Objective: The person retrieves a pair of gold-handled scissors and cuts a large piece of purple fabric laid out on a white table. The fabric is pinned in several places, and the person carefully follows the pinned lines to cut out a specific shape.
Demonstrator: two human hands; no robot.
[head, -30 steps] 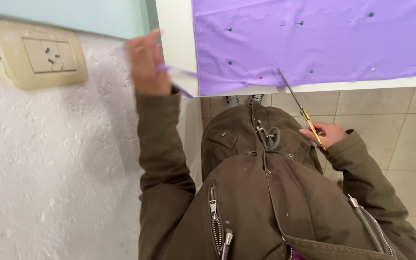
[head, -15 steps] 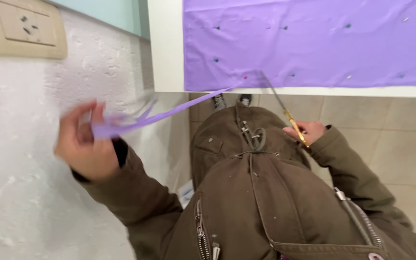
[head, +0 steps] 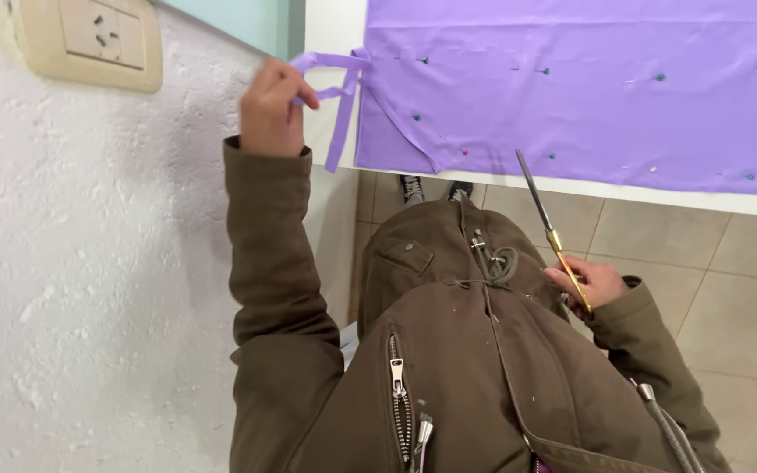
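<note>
From my head camera: the strip [head: 336, 105] is thin, soft purple cloth, looped, hanging at the left edge of the pinned cloth [head: 589, 88] on the white table [head: 330, 35]. My left hand [head: 272, 109] pinches it, fingers together. My right hand [head: 596, 282] grips gold-handled scissors [head: 554, 232], blades closed.

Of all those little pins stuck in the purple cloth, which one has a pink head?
The pin at the lower left corner of the purple cloth, beside the folded flap near the table edge. Its head is pink; the others that show colour look green or teal.
</note>
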